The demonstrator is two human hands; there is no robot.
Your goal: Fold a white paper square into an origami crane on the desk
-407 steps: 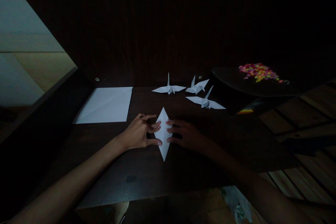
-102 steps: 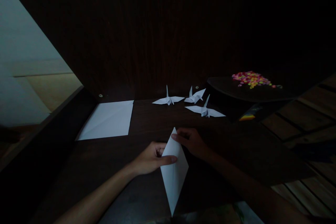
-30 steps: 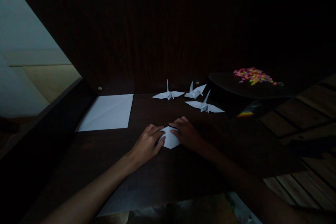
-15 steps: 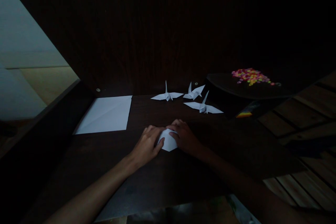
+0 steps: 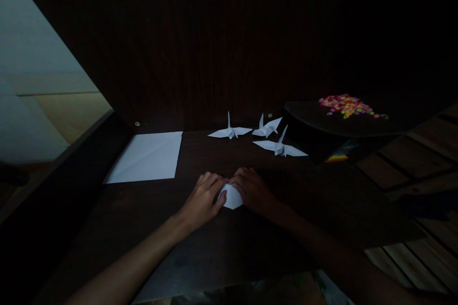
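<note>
A small piece of folded white paper (image 5: 233,198) lies on the dark wooden surface, its pointed lower edge facing me. My left hand (image 5: 205,196) grips its left side, with the thumb on top and the fingers along the far edge. On the other side my right hand (image 5: 253,190) is closed over the paper's right and upper part. The fingertips of both hands meet at the top edge and hide it. Beyond the hands stand three white origami cranes: one on the left (image 5: 231,132), one at the back right (image 5: 267,127) and one nearer (image 5: 280,148).
A larger white paper sheet (image 5: 146,158) with a diagonal crease lies to the left. At the right, a dark raised shelf (image 5: 307,113) carries a heap of small colourful pieces (image 5: 346,106). A dark upright panel (image 5: 200,47) closes off the back; a low side board (image 5: 67,162) runs along the left.
My right thumb has moved off the top of the paper toward the far edge, beside the other fingers. The whole view has shifted slightly.
</note>
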